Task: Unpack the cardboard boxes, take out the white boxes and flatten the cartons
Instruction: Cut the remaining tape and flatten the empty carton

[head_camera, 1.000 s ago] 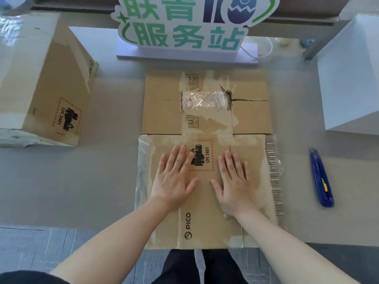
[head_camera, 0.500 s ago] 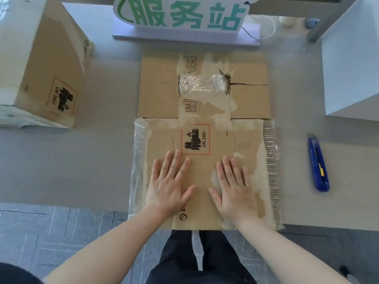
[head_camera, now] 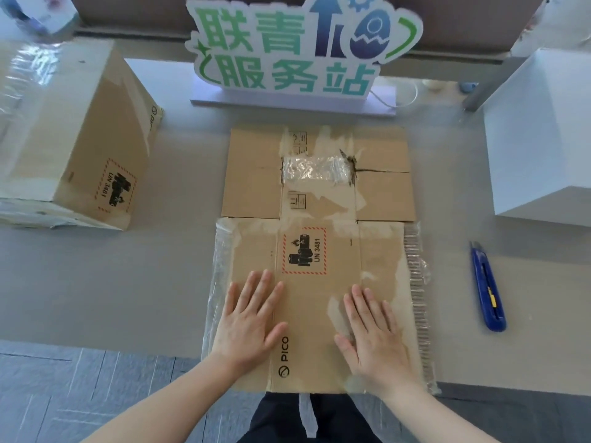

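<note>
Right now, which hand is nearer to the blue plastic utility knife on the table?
The right hand. It presses flat on the flattened brown cardboard carton, with the blue plastic utility knife to its right. The left hand lies further left on the same carton.

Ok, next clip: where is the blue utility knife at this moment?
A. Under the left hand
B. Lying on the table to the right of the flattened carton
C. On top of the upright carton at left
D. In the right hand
B: the blue utility knife lies on the table right of the flattened carton, apart from it, while the left hand and right hand press flat on the cardboard.
</note>
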`<action>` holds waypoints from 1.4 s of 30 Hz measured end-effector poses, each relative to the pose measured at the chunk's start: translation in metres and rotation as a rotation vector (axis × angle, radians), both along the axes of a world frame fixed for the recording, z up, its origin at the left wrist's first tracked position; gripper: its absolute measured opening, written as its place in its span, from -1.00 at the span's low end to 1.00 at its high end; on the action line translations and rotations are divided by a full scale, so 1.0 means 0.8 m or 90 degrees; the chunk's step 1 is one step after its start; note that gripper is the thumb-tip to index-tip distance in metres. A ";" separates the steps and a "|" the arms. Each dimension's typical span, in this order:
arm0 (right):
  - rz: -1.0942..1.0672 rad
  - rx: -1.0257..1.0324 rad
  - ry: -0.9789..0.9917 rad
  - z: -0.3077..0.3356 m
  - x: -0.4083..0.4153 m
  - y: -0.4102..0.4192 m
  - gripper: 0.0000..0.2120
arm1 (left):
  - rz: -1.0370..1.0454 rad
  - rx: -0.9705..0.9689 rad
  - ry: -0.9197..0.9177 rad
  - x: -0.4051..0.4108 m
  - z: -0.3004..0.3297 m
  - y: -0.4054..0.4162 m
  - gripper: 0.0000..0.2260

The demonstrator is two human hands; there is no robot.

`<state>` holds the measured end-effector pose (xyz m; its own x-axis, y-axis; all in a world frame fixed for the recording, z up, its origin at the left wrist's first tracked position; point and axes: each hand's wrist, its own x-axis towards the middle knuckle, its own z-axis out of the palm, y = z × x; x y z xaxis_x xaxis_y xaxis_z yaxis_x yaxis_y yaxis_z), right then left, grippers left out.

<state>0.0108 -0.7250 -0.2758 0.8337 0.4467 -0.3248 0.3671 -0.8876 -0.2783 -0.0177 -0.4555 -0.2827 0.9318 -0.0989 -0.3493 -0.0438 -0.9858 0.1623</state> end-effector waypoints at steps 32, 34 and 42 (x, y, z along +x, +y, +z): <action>-0.448 -0.024 -0.086 0.007 0.263 -0.005 -0.32 | 0.428 -0.049 -0.050 0.225 0.038 0.077 -0.28; -0.496 -0.017 -0.099 0.009 0.262 -0.003 -0.30 | 0.543 -0.144 -0.049 0.224 0.042 0.076 -0.29; -0.743 0.208 0.075 0.017 0.291 -0.012 -0.62 | 0.730 -0.450 0.021 0.228 0.050 0.102 -0.83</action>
